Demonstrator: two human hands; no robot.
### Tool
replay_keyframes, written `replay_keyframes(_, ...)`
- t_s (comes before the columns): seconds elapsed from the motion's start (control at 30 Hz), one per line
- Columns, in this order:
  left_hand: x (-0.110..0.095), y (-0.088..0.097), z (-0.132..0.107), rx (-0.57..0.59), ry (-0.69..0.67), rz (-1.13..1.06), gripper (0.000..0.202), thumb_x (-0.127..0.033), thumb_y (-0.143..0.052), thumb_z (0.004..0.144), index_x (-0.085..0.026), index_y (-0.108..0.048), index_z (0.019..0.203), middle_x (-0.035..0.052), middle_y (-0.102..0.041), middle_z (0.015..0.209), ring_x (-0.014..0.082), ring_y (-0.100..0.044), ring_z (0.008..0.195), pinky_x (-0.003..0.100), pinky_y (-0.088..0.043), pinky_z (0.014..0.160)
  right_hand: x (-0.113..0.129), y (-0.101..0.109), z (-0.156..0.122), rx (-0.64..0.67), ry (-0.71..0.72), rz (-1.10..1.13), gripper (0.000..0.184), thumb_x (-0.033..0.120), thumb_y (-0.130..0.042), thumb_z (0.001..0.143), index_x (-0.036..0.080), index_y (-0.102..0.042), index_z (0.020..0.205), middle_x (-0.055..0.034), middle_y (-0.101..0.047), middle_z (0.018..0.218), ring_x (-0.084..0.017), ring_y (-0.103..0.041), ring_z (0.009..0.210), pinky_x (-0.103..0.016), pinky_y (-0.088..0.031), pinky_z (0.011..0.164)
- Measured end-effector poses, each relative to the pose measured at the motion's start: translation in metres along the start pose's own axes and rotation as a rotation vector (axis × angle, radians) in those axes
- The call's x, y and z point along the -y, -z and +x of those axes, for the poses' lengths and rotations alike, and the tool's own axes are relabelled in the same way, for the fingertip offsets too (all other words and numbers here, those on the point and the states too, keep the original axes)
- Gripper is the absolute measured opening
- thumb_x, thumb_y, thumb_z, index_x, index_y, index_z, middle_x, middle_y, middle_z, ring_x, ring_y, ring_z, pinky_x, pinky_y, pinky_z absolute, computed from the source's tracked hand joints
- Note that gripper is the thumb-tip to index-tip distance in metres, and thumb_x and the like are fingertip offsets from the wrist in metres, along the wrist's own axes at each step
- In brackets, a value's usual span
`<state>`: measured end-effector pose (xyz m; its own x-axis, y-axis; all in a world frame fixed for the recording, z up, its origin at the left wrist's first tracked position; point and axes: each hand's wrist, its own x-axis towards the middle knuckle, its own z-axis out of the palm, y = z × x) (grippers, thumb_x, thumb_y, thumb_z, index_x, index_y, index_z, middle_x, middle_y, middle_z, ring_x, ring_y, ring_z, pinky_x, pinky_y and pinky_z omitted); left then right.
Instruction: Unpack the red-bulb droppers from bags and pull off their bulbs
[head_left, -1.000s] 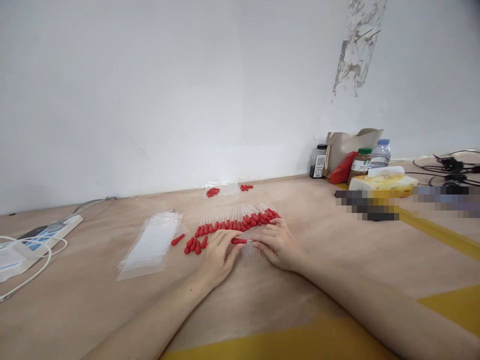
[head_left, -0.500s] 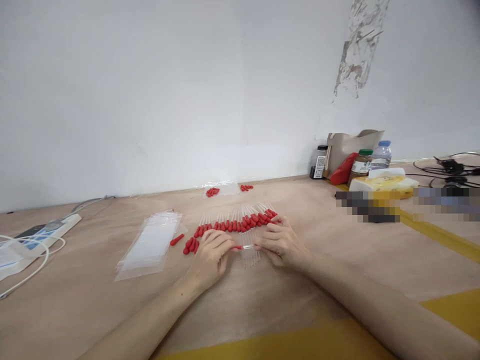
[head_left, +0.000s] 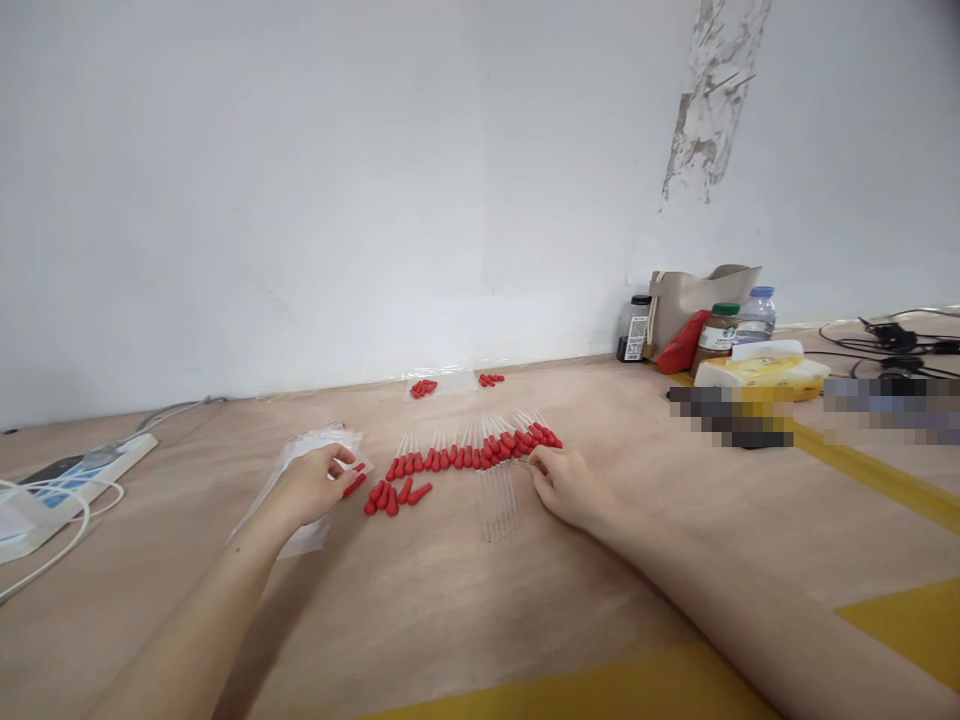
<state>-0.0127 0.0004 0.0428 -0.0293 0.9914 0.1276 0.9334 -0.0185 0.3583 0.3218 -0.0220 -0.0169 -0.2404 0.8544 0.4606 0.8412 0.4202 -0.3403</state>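
My left hand is over the clear plastic bags, thumb and fingers apart. Its thumb overlaps a single red rubber bulb, partly covering it. With fingertips pinched, my right hand holds a thin glass tube, mostly hidden, at the right end of a row of red-bulbed glass droppers. Bare glass tubes lie side by side below that row, left of my right hand. Between my hands is a small group of loose red bulbs.
Clear plastic bags are stacked at left, near a white power strip with cables. More red bulbs lie on plastic by the wall. Bottles, a green-lidded jar, a beige bag and a tissue pack stand at right.
My left hand has moved left from the bare tubes to the single red bulb, uncovering loose bulbs. My right hand has shifted slightly up toward the dropper row.
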Motion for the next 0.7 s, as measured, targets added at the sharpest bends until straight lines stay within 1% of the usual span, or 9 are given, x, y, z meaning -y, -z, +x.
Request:
replay_keyframes(0.17, 0.004, -0.008, 0.001, 0.041, 0.014, -0.035, 0.028, -0.046, -0.055, 0.059, -0.019, -0.055, 0.069, 0.0006, -0.062, 0.067, 0.0188, -0.058, 0.063, 0.024, -0.037, 0.054, 0.012, -0.007, -0.002, 0.011, 0.054, -0.141, 0.023, 0.015, -0.039, 0.079, 0.017, -0.061, 0.084, -0.0065, -0.065, 0.083, -0.018, -0.056, 0.083, -0.029, -0.032, 0.076)
replay_keyframes(0.27, 0.006, -0.011, 0.001, 0.096, 0.016, -0.073, 0.027, -0.045, -0.057, 0.057, -0.019, -0.055, 0.064, 0.001, -0.061, 0.066, 0.0194, -0.057, 0.064, 0.025, -0.037, 0.055, 0.02, -0.008, -0.005, 0.008, 0.028, -0.166, 0.02, 0.018, -0.041, 0.08, 0.018, -0.061, 0.083, -0.0054, -0.065, 0.083, -0.018, -0.055, 0.085, -0.03, -0.029, 0.075)
replay_keyframes(0.37, 0.006, -0.009, 0.002, 0.139, 0.031, -0.078, 0.027, -0.046, -0.056, 0.059, -0.019, -0.054, 0.06, 0.0013, -0.061, 0.063, 0.0191, -0.056, 0.063, 0.025, -0.036, 0.054, 0.024, -0.008, -0.008, -0.001, 0.023, -0.164, 0.019, 0.021, -0.042, 0.08, 0.018, -0.06, 0.082, -0.0044, -0.065, 0.084, -0.019, -0.055, 0.085, -0.03, -0.027, 0.072)
replay_keyframes(0.4, 0.005, -0.008, 0.002, 0.117, 0.035, -0.063, 0.027, -0.046, -0.055, 0.06, -0.019, -0.054, 0.059, 0.0014, -0.061, 0.063, 0.019, -0.056, 0.062, 0.025, -0.036, 0.054, 0.024, -0.008, -0.008, -0.004, 0.025, -0.163, 0.018, 0.022, -0.041, 0.08, 0.018, -0.06, 0.081, -0.0044, -0.064, 0.085, -0.019, -0.055, 0.086, -0.03, -0.027, 0.072)
replay_keyframes(0.47, -0.003, -0.008, -0.001, 0.02, 0.014, -0.046, 0.027, -0.045, -0.054, 0.063, -0.019, -0.054, 0.059, 0.001, -0.061, 0.061, 0.0183, -0.055, 0.059, 0.025, -0.035, 0.054, 0.025, -0.009, -0.009, -0.007, 0.025, -0.159, 0.019, 0.023, -0.041, 0.081, 0.018, -0.059, 0.081, -0.0047, -0.064, 0.086, -0.019, -0.054, 0.086, -0.03, -0.027, 0.071)
replay_keyframes(0.53, -0.019, -0.014, -0.009, -0.033, -0.094, -0.098, 0.024, -0.043, -0.052, 0.067, -0.019, -0.055, 0.06, 0.0001, -0.06, 0.059, 0.017, -0.054, 0.057, 0.025, -0.036, 0.053, 0.025, -0.01, -0.009, -0.002, 0.013, -0.147, 0.02, 0.027, -0.042, 0.082, 0.018, -0.06, 0.083, -0.0053, -0.063, 0.088, -0.019, -0.053, 0.087, -0.03, -0.027, 0.07)
replay_keyframes(0.57, -0.029, -0.02, -0.014, -0.012, -0.18, -0.152, 0.023, -0.041, -0.051, 0.069, -0.019, -0.057, 0.062, -0.0003, -0.059, 0.058, 0.0163, -0.054, 0.055, 0.025, -0.036, 0.053, 0.025, -0.01, -0.008, 0.002, 0.005, -0.14, 0.02, 0.028, -0.042, 0.082, 0.019, -0.06, 0.084, -0.0055, -0.063, 0.088, -0.019, -0.053, 0.087, -0.03, -0.027, 0.07)
replay_keyframes(0.63, -0.05, -0.036, -0.026, 0.112, -0.382, -0.254, 0.019, -0.037, -0.052, 0.071, -0.02, -0.059, 0.066, -0.0001, -0.06, 0.063, 0.016, -0.055, 0.059, 0.024, -0.038, 0.054, 0.024, -0.011, -0.008, 0.006, -0.015, -0.124, 0.021, 0.03, -0.042, 0.083, 0.019, -0.061, 0.085, -0.0057, -0.063, 0.09, -0.019, -0.053, 0.088, -0.03, -0.028, 0.071)
replay_keyframes(0.7, -0.068, -0.057, -0.036, 0.077, -0.473, -0.317, 0.011, -0.03, -0.053, 0.072, -0.02, -0.059, 0.075, 0.0013, -0.061, 0.074, 0.0164, -0.056, 0.065, 0.025, -0.04, 0.059, 0.022, -0.011, -0.008, -0.005, -0.044, -0.103, 0.021, 0.027, -0.042, 0.083, 0.02, -0.061, 0.087, -0.0053, -0.062, 0.093, -0.019, -0.052, 0.09, -0.03, -0.028, 0.074)
